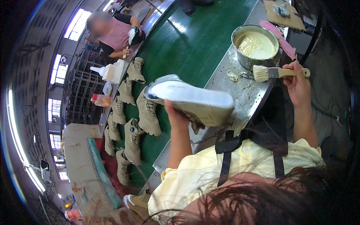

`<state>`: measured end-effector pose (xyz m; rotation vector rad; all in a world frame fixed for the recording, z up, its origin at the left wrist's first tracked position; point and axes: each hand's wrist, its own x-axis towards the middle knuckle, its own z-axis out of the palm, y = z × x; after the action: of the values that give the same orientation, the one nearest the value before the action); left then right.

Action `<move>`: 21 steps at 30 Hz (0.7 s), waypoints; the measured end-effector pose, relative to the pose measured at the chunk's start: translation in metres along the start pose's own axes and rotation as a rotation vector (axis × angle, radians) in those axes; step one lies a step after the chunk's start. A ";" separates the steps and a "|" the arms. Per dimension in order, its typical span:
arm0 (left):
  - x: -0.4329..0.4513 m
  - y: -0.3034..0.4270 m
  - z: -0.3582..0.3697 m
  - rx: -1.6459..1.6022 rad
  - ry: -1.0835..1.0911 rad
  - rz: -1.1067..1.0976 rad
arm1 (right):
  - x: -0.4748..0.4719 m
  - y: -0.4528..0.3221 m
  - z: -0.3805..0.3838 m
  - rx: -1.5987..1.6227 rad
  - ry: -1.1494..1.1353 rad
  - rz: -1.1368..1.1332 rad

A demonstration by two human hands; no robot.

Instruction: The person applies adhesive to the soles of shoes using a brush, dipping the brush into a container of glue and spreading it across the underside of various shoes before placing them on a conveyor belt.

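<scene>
My left hand (177, 116) grips a tan shoe upper (206, 114) on its side, its white underside (194, 94) turned up; the shoe is slightly blurred. At the right, my right hand (298, 81) holds a flat paintbrush (287, 72) by its pale handle, the bristles pointing left. Just above the bristles stands a metal pot (247, 61) with creamy, glue-like liquid (256, 47) inside. The brush and the shoe are apart. Several tan shoe uppers (149, 112) rest in rows on the green conveyor belt (194, 53).
Dried residue marks the metal ledge (219, 81) beside the belt. A pink strip (277, 38) and cardboard (284, 17) lie behind the pot. Across the belt, a co-worker (119, 36) holds a shoe and a brush near a white squeeze bottle (112, 71) and a clear plastic bottle (102, 100).
</scene>
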<state>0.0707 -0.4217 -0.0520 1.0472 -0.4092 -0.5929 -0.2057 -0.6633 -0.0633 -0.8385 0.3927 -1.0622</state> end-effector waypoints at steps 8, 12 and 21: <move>0.077 -0.002 -0.031 -0.541 0.364 -0.114 | 0.013 0.004 -0.051 0.227 0.130 0.114; 0.148 -0.013 -0.040 -0.775 0.422 -0.070 | 0.013 -0.001 -0.055 0.203 0.077 0.137; 0.249 -0.059 -0.038 -0.864 0.940 -0.088 | 0.014 -0.010 -0.052 0.152 0.295 0.097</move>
<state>0.2706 -0.5751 -0.1131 0.4057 0.6823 -0.2428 -0.2394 -0.6991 -0.0880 -0.5222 0.5873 -1.1127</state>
